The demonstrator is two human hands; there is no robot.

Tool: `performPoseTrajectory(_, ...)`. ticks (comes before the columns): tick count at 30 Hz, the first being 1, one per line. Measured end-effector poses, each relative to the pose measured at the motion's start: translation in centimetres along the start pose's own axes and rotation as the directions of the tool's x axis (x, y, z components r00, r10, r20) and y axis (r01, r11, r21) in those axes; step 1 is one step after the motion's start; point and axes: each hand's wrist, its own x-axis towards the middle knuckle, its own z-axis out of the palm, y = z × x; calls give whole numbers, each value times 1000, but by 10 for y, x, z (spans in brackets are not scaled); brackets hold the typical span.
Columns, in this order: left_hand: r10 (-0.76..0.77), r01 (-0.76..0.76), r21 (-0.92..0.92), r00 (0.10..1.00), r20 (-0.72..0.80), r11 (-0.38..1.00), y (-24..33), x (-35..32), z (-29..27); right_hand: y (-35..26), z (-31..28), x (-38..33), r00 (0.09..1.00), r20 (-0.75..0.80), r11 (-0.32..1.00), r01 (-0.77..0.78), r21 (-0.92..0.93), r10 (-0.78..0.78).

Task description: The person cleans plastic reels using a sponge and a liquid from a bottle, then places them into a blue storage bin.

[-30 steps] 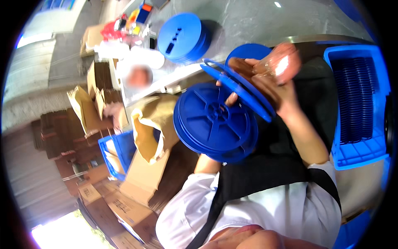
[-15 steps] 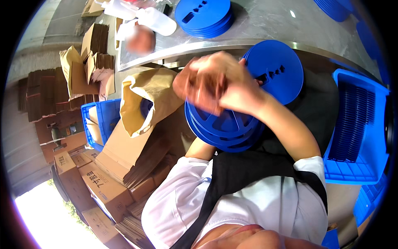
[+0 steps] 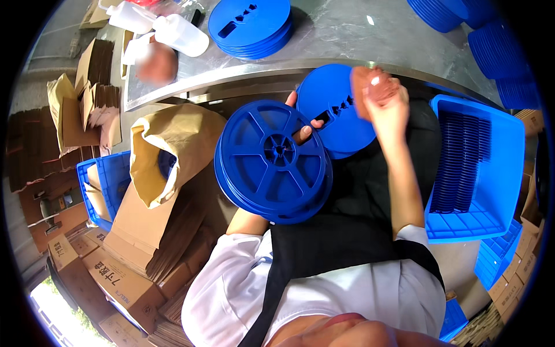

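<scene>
Several blue plastic reels (image 3: 245, 147), spoked flange up, lean over my left forearm in front of my apron. My left hand (image 3: 302, 134) is mostly hidden behind them. Its fingers show at their right edge, between them and a solid blue disc (image 3: 324, 89) with small cutouts. The fingers curl around the reels' edge. To the right, my right hand (image 3: 392, 107) grips a soft-looking reddish-brown wad (image 3: 362, 87), whose exact kind I cannot make out. The wad is at the disc's upper right edge; whether it touches the disc, I cannot tell.
A metal table (image 3: 324, 34) holds a stack of blue discs (image 3: 248, 26), white squeeze bottles (image 3: 182, 36) and more blue stacks (image 3: 497, 49). Left stand an open paper sack (image 3: 191, 130) and cardboard boxes (image 3: 124, 280). Right is a blue crate (image 3: 462, 225) with a row of dark discs.
My right hand has swung right with the wad, from above the spoked reels to the solid disc's far edge. The spoked reels now show fully, and the whole view has shifted.
</scene>
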Motion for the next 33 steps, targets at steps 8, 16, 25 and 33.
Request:
performPoseTrajectory(8, -163, 175, 107, 980, -113, 979, 11, -11, -5, -23, -30, -42, 808, 202, 828, 508, 236, -553)
performPoseTrajectory(16, -179, 191, 107, 978, -108, 976, 17, -11, 3, -28, 17, 26, 953, 17, 950, 300, 81, -303)
performPoseTrajectory(25, -220, 234, 66, 961, -165, 970, 36, -24, 0, -63, -11, -34, 559, 355, 661, 671, 336, -749)
performPoseTrajectory(33, -206, 217, 75, 970, -130, 973, 28, -8, 0, 13, -16, 0, 996, 77, 858, -78, 508, 45)
